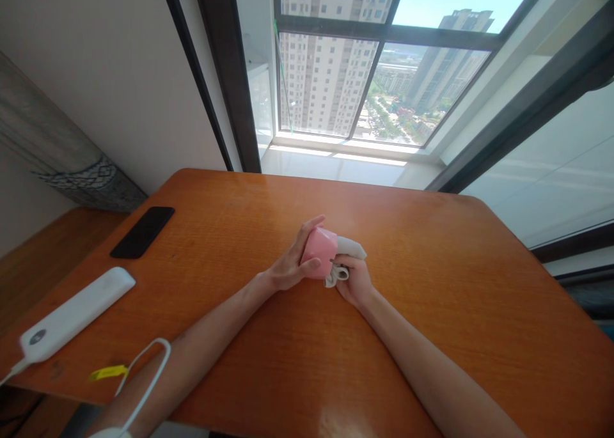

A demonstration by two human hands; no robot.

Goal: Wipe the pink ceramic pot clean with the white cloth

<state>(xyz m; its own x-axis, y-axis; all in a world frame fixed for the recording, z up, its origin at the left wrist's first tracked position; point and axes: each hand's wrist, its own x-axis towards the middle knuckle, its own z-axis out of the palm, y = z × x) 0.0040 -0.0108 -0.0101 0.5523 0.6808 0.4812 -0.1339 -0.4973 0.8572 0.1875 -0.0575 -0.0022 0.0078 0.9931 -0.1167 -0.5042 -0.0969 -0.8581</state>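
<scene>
The pink box (320,249), gripped by the left hand (293,263), could slip if the right hand (355,283), clutching cloth (350,247), pushed hard.

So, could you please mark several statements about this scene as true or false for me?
1. The left hand holds a pink object. True.
2. The cloth in the right hand is bright yellow. False: the cloth in the right hand is pale.
3. A dark phone lies on the table. True.
4. The long white device lies to the right of both hands. False: the long white device is on the left side.
5. Tall buildings show through the window. True.
</scene>
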